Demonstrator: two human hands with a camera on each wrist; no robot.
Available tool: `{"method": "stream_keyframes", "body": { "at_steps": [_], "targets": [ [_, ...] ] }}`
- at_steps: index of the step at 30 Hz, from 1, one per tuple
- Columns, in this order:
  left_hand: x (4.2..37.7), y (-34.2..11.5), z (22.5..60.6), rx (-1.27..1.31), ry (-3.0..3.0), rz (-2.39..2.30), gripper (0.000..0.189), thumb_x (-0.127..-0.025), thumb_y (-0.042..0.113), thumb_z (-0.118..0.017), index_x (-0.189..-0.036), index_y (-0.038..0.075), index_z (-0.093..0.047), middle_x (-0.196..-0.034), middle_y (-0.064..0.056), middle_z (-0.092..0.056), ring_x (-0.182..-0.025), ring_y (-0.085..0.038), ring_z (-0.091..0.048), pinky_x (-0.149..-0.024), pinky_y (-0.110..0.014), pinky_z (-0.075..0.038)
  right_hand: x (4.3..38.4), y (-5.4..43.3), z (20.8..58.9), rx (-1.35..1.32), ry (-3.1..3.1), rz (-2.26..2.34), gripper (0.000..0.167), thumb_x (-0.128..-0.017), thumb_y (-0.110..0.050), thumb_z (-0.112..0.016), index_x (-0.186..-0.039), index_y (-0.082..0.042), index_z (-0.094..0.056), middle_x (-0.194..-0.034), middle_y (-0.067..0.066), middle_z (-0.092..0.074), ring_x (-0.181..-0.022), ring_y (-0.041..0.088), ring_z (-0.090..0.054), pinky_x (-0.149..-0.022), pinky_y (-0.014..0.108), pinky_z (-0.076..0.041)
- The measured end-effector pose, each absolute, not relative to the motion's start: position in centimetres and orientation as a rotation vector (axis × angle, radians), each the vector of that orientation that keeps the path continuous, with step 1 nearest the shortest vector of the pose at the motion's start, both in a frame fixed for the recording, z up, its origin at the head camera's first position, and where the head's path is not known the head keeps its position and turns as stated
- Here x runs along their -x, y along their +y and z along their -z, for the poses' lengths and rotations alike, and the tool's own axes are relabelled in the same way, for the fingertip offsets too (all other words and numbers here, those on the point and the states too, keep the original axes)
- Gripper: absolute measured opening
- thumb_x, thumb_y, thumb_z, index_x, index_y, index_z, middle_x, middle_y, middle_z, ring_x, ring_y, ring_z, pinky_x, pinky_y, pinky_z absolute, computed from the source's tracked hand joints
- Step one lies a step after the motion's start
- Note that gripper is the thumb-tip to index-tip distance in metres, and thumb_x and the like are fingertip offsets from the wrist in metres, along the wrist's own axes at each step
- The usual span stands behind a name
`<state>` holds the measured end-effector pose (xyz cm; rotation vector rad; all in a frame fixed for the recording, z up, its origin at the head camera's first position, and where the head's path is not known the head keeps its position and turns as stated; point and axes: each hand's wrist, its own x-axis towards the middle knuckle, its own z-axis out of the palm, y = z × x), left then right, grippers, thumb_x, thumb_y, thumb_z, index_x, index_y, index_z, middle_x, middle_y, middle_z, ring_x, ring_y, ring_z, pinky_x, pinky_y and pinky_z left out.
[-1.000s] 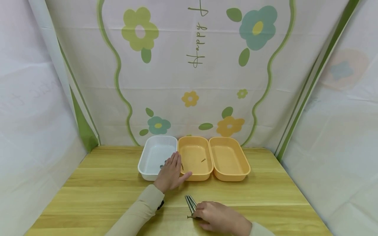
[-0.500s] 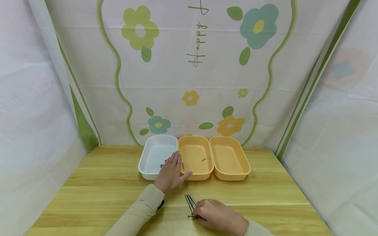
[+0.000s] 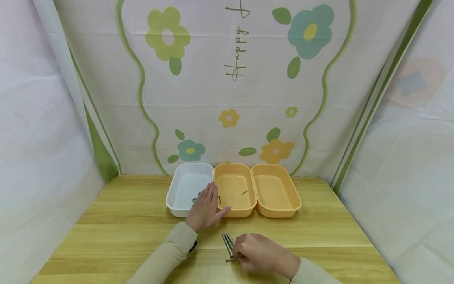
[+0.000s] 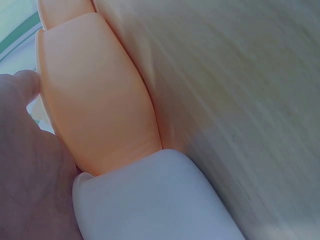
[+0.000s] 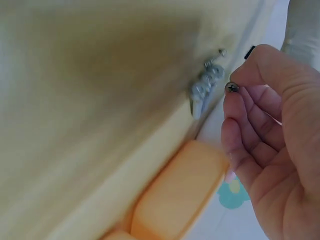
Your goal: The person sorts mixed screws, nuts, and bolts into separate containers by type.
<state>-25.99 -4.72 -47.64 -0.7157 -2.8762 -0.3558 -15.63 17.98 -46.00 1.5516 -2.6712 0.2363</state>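
Observation:
In the head view my left hand (image 3: 203,210) rests with straight fingers across the adjoining rims of the white tray (image 3: 191,181) and the middle yellow tray (image 3: 235,179). My right hand (image 3: 260,252) is near the front of the table. Between thumb and index finger it pinches a small screw (image 5: 231,87), whose cross-slotted head shows in the right wrist view. Beside that hand lie several long silver bolts (image 3: 227,242), partly covered by it. Another small screw (image 3: 231,260) lies at their near end.
Two short screws, one of them a screw (image 3: 244,192) at the right, lie in the middle tray. Small nuts (image 3: 194,200) sit in the white tray, partly behind my left hand. Another yellow tray (image 3: 274,185) stands at the right. A printed cloth (image 3: 198,90) hangs behind.
My right hand has lifted slightly and shifted away from the bolts, with the small screw in its fingertips. The left hand and the trays have stayed put.

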Motion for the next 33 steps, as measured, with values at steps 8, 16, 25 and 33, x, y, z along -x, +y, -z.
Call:
{"method": "stream_keyframes", "body": {
  "at_steps": [8, 16, 25, 33],
  "targets": [
    [25.9, -4.7, 47.5, 0.706, -2.885, 0.373, 0.099, -0.105, 0.068, -0.044, -0.161, -0.011, -0.027, -0.170, -0.031, -0.026, -0.160, -0.044, -0.028, -0.128, -0.055, -0.033, 17.2, 18.7, 42.9, -1.546, -2.684, -0.250, 0.016, -0.080, -0.002, -0.077, -0.085, -0.015, -0.070, -0.080, -0.011, -0.063, -0.070, -0.010, -0.042, -0.061, 0.003, -0.036],
    [25.9, -4.7, 47.4, 0.707, -2.872, 0.376, 0.098, -0.104, 0.067, -0.046, -0.160, -0.012, -0.030, -0.169, -0.032, -0.028, -0.159, -0.045, -0.030, -0.127, -0.055, -0.035, 19.2, 19.3, 40.2, -1.514, -2.617, -0.132, 0.018, -0.082, 0.000, -0.075, -0.085, -0.017, -0.071, -0.081, -0.009, -0.067, -0.072, -0.007, -0.048, -0.064, 0.007, -0.043],
    [25.9, -4.7, 47.3, 0.709, -2.879, 0.357, 0.098, -0.105, 0.067, -0.045, -0.161, -0.012, -0.030, -0.169, -0.031, -0.029, -0.159, -0.045, -0.030, -0.126, -0.055, -0.036, 22.0, 19.2, 38.1, -1.409, -2.581, -0.152, 0.015, -0.082, 0.001, -0.074, -0.087, -0.013, -0.071, -0.082, -0.006, -0.067, -0.071, -0.001, -0.051, -0.064, 0.011, -0.047],
    [26.0, -4.7, 47.4, 0.705, -2.890, 0.354, 0.099, -0.104, 0.069, -0.044, -0.161, -0.011, -0.029, -0.170, -0.030, -0.028, -0.160, -0.044, -0.030, -0.127, -0.054, -0.036, 24.8, 18.8, 38.4, -1.299, -2.580, -0.165, 0.016, -0.085, 0.000, -0.074, -0.088, -0.014, -0.069, -0.086, -0.004, -0.068, -0.074, 0.004, -0.055, -0.066, 0.015, -0.050]
  ]
}}
